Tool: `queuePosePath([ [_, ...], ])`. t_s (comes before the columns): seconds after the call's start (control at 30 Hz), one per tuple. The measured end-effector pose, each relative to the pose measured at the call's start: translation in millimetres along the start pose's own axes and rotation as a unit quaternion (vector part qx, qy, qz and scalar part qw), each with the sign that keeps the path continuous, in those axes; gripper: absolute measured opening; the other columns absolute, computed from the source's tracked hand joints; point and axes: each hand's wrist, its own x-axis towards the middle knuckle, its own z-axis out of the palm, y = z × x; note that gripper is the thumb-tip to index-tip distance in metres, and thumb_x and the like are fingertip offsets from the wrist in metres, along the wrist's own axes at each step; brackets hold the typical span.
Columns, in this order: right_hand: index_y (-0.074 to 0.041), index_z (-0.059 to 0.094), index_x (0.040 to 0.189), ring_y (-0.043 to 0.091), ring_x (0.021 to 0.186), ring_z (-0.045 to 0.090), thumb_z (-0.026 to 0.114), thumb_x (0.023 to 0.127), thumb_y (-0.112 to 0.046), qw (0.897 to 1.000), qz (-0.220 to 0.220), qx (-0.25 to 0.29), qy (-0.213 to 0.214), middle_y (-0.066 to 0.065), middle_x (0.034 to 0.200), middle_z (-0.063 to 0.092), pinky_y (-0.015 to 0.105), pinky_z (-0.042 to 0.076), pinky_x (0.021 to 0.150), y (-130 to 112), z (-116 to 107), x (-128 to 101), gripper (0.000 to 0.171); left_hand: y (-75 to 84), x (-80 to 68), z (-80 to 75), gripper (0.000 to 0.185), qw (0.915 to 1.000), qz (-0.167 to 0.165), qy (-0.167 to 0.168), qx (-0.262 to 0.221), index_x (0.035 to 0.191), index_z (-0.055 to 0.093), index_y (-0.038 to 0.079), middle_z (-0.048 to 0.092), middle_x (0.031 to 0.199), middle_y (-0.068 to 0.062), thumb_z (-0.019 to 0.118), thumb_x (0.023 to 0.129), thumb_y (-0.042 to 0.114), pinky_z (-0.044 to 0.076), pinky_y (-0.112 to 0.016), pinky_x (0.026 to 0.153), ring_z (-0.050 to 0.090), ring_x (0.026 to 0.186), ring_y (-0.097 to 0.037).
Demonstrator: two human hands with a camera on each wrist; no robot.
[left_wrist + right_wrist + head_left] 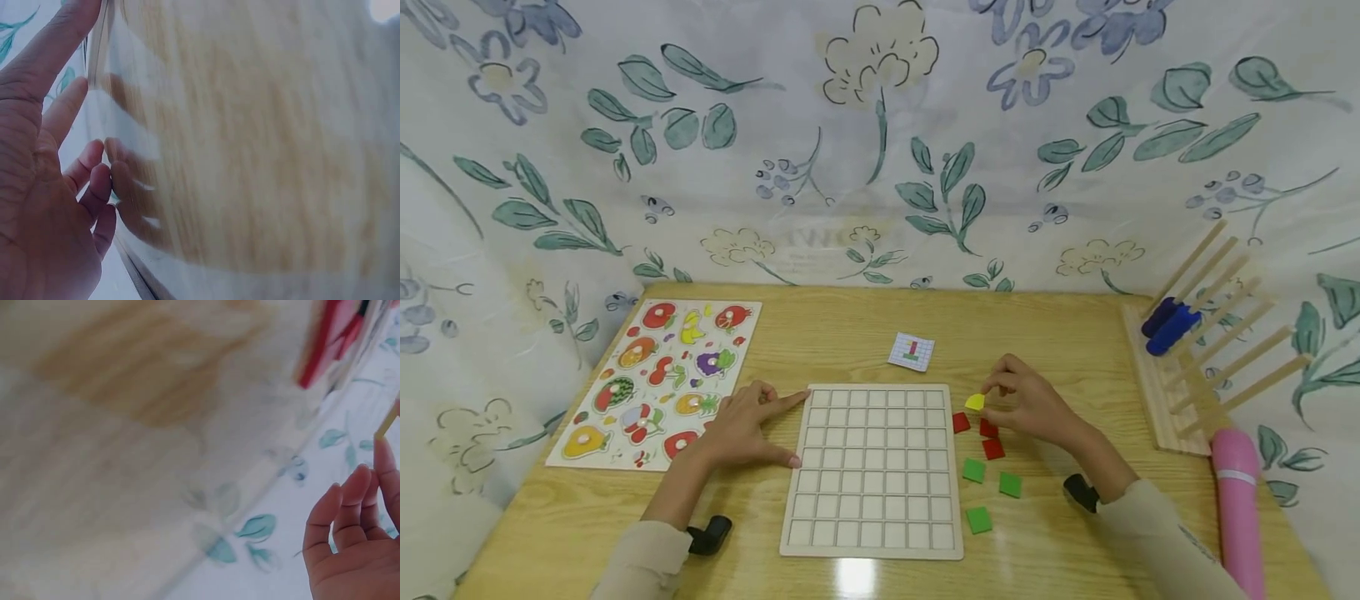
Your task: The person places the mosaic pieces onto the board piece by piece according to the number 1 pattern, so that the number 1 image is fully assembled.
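Note:
A white grid board [872,554] with square cells lies on the wooden table. At its left edge rests my left hand [747,429], index finger and thumb extended to the frame, the other fingers loosely bent. My right hand [1030,400] pinches a yellow tile [974,402] just above the table, right of the board. In the right wrist view the yellow tile [387,422] shows edge-on at the fingertips. Close under that hand lie red tiles [993,449], and nearer the front are green tiles [979,520]. A small card [912,352] with a coloured grid pattern lies behind the board.
A fruit puzzle board [655,375] lies at the left, partly behind my left hand. On the right stands a wooden rack with pegs [1172,400] carrying blue pieces [1172,329]. A pink cylinder [1238,517] lies at the right edge. Floral cloth [880,167] hangs behind.

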Motion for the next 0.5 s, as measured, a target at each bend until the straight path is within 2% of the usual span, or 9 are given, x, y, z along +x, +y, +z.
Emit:
queuePosePath([
  [0.23,-0.010,0.072,0.097,0.018,0.089,0.055,0.079,0.082,-0.009,0.999,-0.032,0.003,-0.036,0.006,0.100,0.049,0.033,0.051,0.078,-23.0,15.9,19.7,0.017,-1.0,-0.3,0.3,0.100,1.0000,-0.002,0.004,0.001,0.147,0.046,0.042,0.037,0.101,0.002,0.075,0.059,0.079,0.024,-0.037,0.076,0.033,0.089,-0.013],
  [0.5,-0.010,0.071,0.097,0.021,0.088,0.056,0.076,0.083,-0.012,0.997,-0.041,0.015,-0.059,0.006,0.101,0.049,0.035,0.051,0.076,-42.8,31.1,35.2,0.015,-1.5,0.9,0.3,0.101,1.0000,-0.007,-0.002,-0.001,0.147,0.045,0.042,0.037,0.101,0.002,0.076,0.059,0.078,0.024,-0.037,0.077,0.033,0.089,-0.014],
])
